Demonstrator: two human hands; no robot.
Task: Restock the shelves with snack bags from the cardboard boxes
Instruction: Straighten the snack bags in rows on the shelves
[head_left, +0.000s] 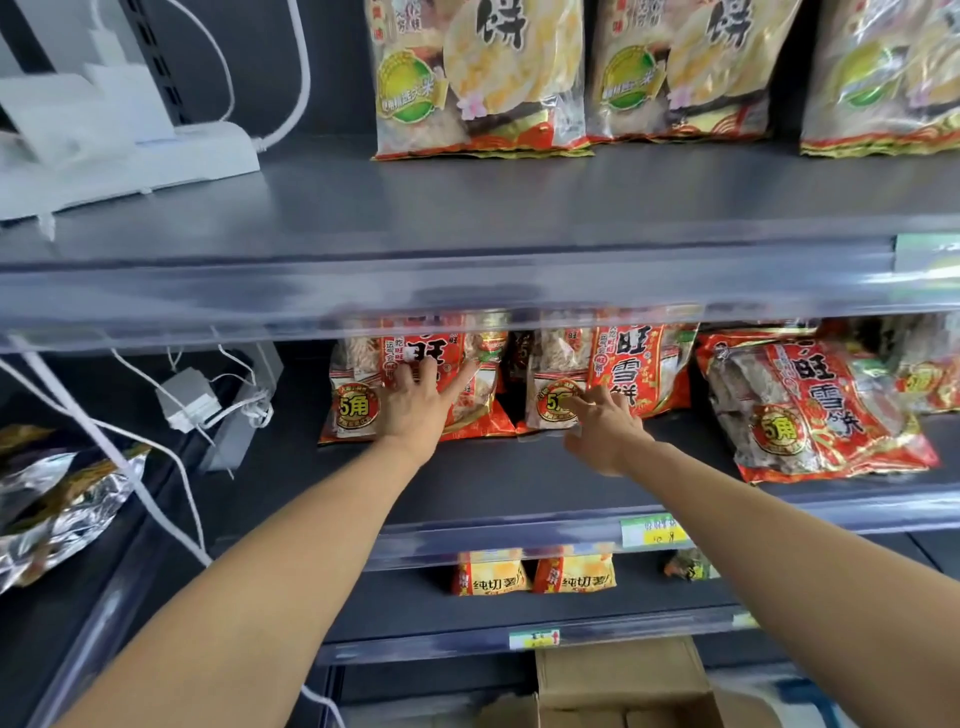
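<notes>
Two hands reach into the middle shelf (519, 467): the left hand (415, 400) lies flat and spread on one red snack bag (363, 395), the right hand (605, 431) loosely open, fingertips touching its neighbour bag (623, 374) just rightward, both upright.

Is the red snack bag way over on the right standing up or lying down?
Lying down, tipped back. The right red bag leans flat on the middle shelf, its front facing up, while the two bags by the hands stand upright.

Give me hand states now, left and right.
Left hand: open, fingers spread flat on a red snack bag.
Right hand: open, fingers resting on the neighbouring red bag; grasping nothing.
</notes>
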